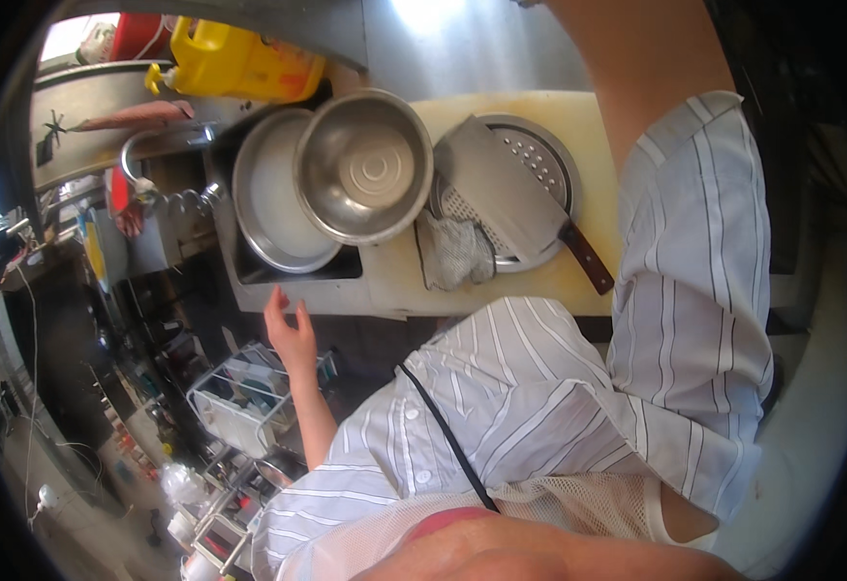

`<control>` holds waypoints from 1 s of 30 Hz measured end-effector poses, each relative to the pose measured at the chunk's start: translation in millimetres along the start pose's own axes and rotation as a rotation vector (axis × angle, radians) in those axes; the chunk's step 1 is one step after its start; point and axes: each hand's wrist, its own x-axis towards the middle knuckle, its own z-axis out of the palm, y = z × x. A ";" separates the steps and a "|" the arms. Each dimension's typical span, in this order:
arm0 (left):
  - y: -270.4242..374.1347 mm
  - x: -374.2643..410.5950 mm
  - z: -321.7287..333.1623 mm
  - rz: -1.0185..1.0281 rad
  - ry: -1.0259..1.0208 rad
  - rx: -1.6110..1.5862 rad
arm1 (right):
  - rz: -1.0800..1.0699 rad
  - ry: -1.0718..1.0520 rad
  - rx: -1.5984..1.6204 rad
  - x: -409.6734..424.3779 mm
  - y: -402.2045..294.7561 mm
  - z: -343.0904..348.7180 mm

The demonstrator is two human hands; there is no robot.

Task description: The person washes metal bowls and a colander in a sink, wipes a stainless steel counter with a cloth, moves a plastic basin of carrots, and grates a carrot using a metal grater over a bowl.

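My left hand [291,330] holds nothing, its fingers apart, just off the front edge of the sink [307,294]. In the sink sits a metal basin [278,196] with cloudy whitish liquid. A second steel bowl [376,163], with nothing in it, overlaps that basin and the edge of the cutting board [423,112]. On the board, a cleaver [499,189] with a brown wooden handle lies across a round perforated metal strainer [532,152]. A crumpled grey cloth [459,250] lies against the strainer. My right arm stretches past the top edge; its hand is out of view.
A yellow jug with a pump [249,62] stands behind the sink. A curved faucet [133,149] rises at the sink's left. A white wire rack [242,396] stands below my left hand. Beyond the board is a shiny metal surface [481,54].
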 end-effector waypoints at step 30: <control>43.0 4.9 112.5 0.073 -0.477 -0.554 | 0.142 -0.402 -0.138 -484.3 35.3 -71.5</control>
